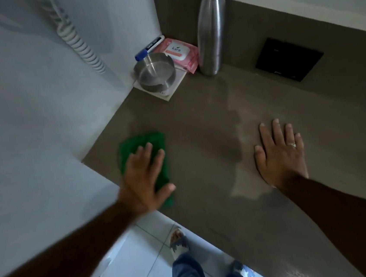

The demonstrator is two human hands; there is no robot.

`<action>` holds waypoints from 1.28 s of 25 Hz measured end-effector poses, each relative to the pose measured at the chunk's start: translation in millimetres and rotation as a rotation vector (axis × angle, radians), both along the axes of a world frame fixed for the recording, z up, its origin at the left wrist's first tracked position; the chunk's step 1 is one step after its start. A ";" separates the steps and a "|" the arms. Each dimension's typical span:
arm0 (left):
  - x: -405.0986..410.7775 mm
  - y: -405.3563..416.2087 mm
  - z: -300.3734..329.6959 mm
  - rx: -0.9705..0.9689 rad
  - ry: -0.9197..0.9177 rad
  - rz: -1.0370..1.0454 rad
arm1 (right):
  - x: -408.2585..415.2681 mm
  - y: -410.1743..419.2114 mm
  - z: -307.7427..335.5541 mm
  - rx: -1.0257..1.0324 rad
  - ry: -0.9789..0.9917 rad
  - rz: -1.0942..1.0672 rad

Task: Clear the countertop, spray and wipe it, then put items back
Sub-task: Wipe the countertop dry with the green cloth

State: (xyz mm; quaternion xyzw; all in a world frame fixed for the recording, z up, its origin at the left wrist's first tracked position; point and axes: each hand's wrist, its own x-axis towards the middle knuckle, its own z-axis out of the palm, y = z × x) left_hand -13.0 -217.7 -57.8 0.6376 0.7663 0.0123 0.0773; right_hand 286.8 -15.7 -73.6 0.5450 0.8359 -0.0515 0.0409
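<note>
My left hand (144, 178) presses flat, fingers spread, on a green cloth (143, 143) near the left front corner of the brown countertop (202, 159). My right hand (279, 153) lies flat and empty on the counter to the right, a ring on one finger. Damp streaks show on the surface between my hands. In the back corner stand a steel bottle (210, 31), a round steel bowl (154, 71) on a white pad (172, 89), a pink wipes pack (178, 54) and a blue-capped marker (149, 48).
A white wall (39, 108) with a coiled white cord (76, 36) borders the counter on the left. A black square panel (288, 58) is set in the counter at the back right. White floor tiles (145, 266) and my feet show below the front edge.
</note>
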 end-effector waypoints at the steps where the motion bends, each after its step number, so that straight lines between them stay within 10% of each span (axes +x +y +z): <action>1: 39.6 0.5 -4.3 0.010 -0.032 -0.030 | -0.7 0.0 0.6 -0.004 -0.002 -0.001; 8: 74.2 83.3 -8.4 -0.010 -0.044 -0.238 | 1.1 1.0 3.4 -0.014 0.007 0.032; 13: -64.3 56.9 -4.7 -0.014 0.049 0.202 | 2.5 2.2 -0.5 0.007 0.011 0.026; 19: -102.3 112.1 5.0 -0.121 0.059 0.203 | 0.5 0.5 -2.9 0.015 0.005 -0.002; 27: -10.3 20.0 -10.4 -0.081 -0.079 -0.627 | -0.8 -0.8 -1.0 0.022 -0.009 -0.018; 32: -6.7 152.7 -5.2 -0.051 -0.021 -0.489 | -2.7 -2.5 1.9 0.010 0.003 -0.038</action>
